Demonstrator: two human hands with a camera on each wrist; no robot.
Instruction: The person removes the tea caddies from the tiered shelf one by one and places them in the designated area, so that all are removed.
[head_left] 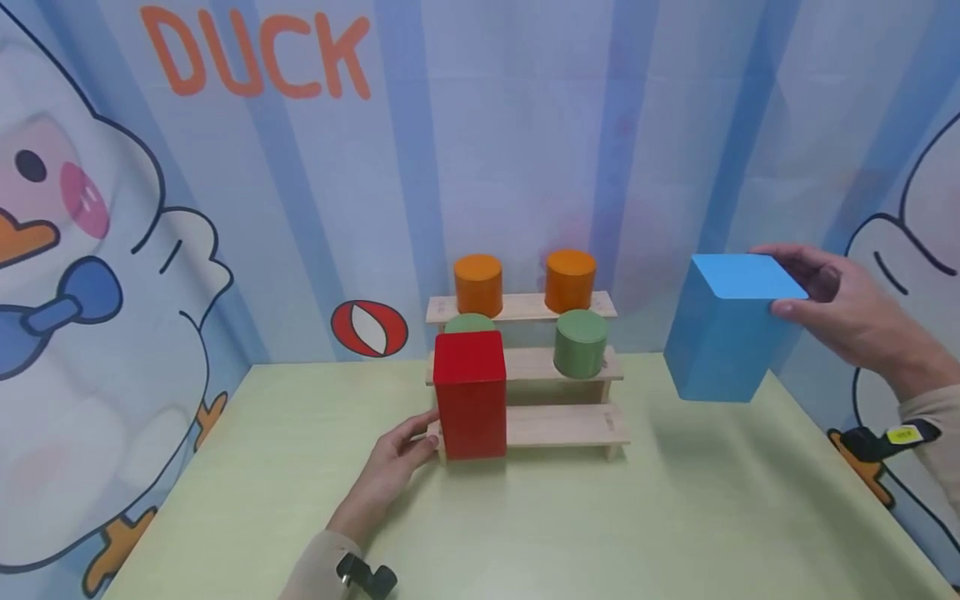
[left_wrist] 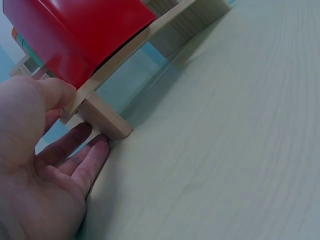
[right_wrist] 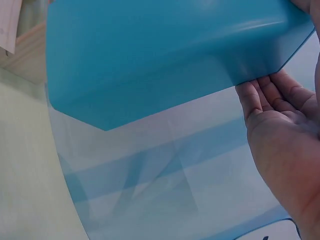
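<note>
In the head view my right hand (head_left: 843, 312) grips the upper end of a blue rectangular block (head_left: 723, 337) and holds it up over the right side of the table. Thumb and fingers press on opposite sides of this block (right_wrist: 165, 60) in the right wrist view. A red rectangular block (head_left: 471, 400) stands on the left of the lowest step of a wooden three-step stand (head_left: 566, 427). My left hand (head_left: 390, 467) holds the left end of that step. In the left wrist view its thumb (left_wrist: 60, 93) lies at the step's top edge, with fingers beneath, beside the leg.
Two orange cylinders (head_left: 570, 282) stand on the top step. On the middle step are a green cylinder (head_left: 581, 343) at right and another green cylinder (head_left: 469, 322), mostly hidden behind the red block. A duck-print curtain (head_left: 510, 150) hangs behind the pale table (head_left: 300, 425).
</note>
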